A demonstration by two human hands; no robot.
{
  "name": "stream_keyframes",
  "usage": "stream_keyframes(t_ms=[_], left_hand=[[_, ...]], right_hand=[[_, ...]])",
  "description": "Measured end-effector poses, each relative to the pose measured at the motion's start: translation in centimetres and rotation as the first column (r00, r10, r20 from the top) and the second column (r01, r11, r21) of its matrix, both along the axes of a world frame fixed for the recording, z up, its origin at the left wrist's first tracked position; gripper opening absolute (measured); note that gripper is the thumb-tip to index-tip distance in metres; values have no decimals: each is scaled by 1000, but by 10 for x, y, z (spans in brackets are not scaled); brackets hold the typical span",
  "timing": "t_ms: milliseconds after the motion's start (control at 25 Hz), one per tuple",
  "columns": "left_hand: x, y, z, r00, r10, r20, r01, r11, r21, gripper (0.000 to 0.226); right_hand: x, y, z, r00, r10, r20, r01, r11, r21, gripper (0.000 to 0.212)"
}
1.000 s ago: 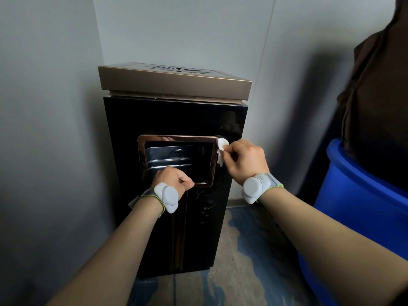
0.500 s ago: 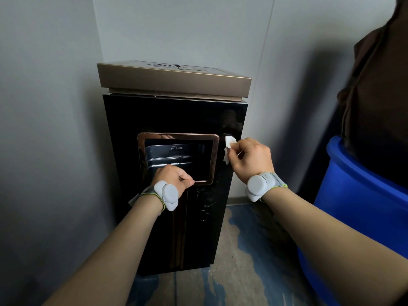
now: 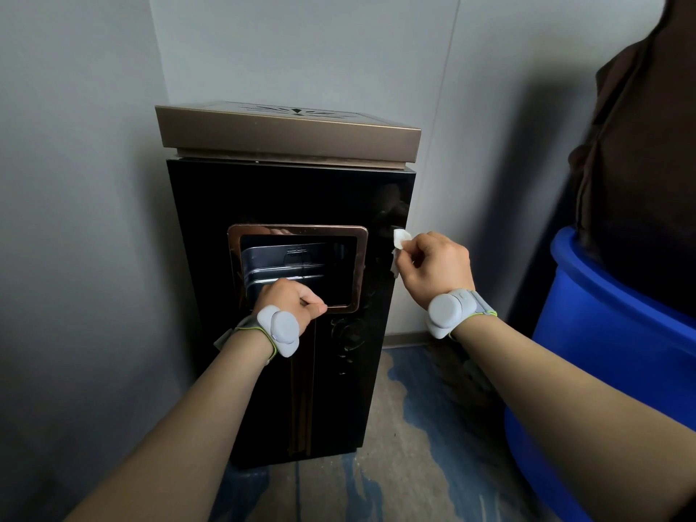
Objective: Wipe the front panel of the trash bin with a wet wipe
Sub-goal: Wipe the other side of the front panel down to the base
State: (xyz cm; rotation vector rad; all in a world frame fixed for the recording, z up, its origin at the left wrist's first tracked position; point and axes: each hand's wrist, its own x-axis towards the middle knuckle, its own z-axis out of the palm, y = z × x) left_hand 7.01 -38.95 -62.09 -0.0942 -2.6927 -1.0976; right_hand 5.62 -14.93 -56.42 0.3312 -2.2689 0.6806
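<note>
A tall black trash bin (image 3: 286, 194) with a bronze lid stands in the corner, its glossy front panel facing me. A bronze-framed opening (image 3: 297, 231) in the panel shows a metal inner bucket. My left hand (image 3: 288, 297) grips the lower edge of that frame, fingers curled over it. My right hand (image 3: 435, 267) pinches a small white wet wipe (image 3: 400, 239) at the panel's right edge, level with the top of the opening. Both wrists wear grey bands.
Grey walls close in behind and to the left of the bin. A large blue barrel (image 3: 617, 356) stands at the right, with dark brown cloth (image 3: 647, 190) hanging above it. The floor (image 3: 406, 446) below is concrete with patchy blue paint.
My right hand has slid the wipe rightward from beside the opening's frame to the panel's right edge. My left hand has kept its grip on the frame.
</note>
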Motion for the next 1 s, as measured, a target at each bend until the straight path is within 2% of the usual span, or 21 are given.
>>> stream_keyframes(t_ms=[160,320,560,1000], left_hand=[[-1,-1,0,1000,-4,4,4,1000,-4,5],[-1,-1,-2,1000,-10,-13,10,1000,-10,7],[-1,-1,-2,1000,2,-15,-3,1000,-5,13],[-1,1,-1,1000,-7,-26,6,999,-32,8]], right_hand=[[4,0,-3,1000,-12,-4,12,999,-47,13],[16,-9,-15,993,98,-60,-100,994,-31,7],[17,-26,-29,988,154,-20,-155,987,-41,7],[13,-44,-33,1000,23,1,-23,989,-147,15]])
